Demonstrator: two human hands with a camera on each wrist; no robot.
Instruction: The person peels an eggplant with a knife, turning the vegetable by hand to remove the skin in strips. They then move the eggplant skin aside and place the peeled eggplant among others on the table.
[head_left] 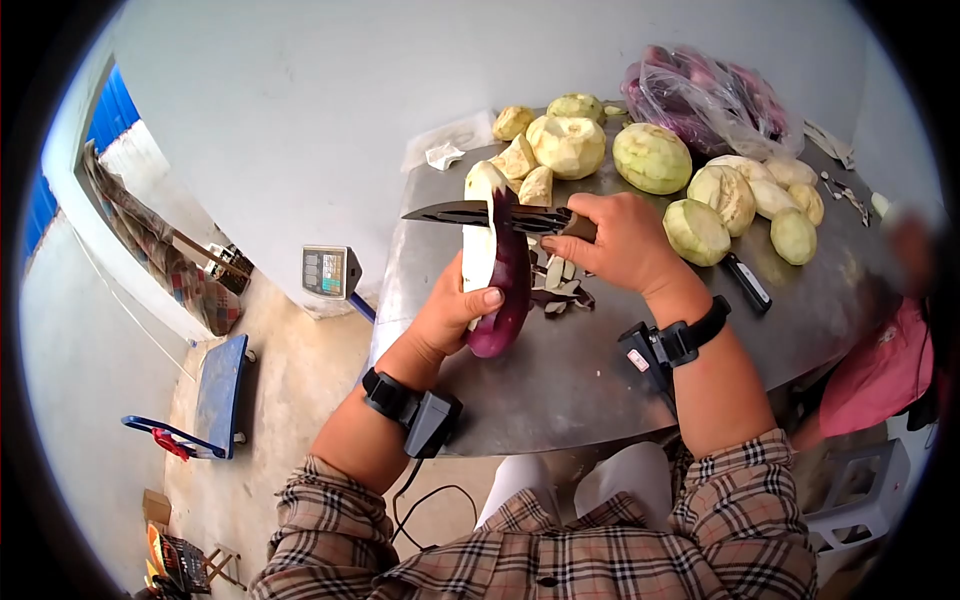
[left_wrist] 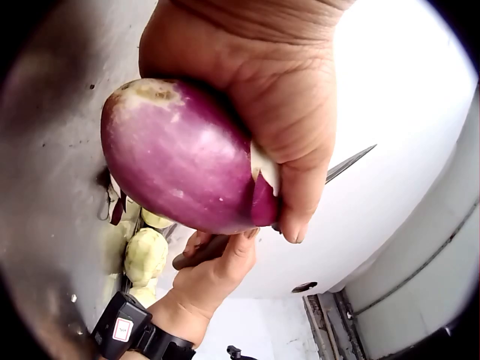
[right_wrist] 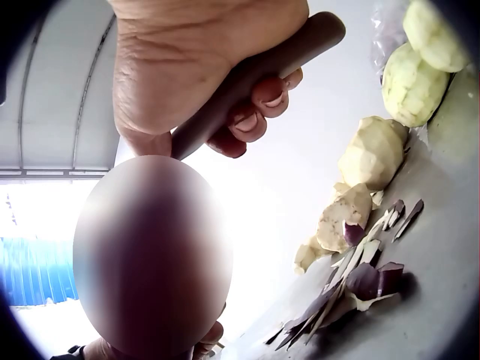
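My left hand (head_left: 448, 318) grips the lower part of a purple eggplant (head_left: 513, 285), which stands nearly upright over the metal table. A white peeled strip runs down its left side, and its top is pale; in the left wrist view the rounded purple end (left_wrist: 180, 157) faces the camera. My right hand (head_left: 628, 240) holds a kitchen knife (head_left: 455, 212) by its dark handle (right_wrist: 247, 82), fingers wrapped round it. The blade lies level across the eggplant's upper part, its tip pointing left. In the right wrist view a blurred patch hides the eggplant.
Purple-and-white peelings (head_left: 562, 285) lie behind the eggplant. Peeled eggplants (head_left: 652, 158) and cut chunks line the table's back, beside a plastic bag (head_left: 705, 100) of purple eggplants. A black-handled tool (head_left: 748, 283) lies right. A scale (head_left: 330, 272) and blue trolley (head_left: 218, 395) stand left.
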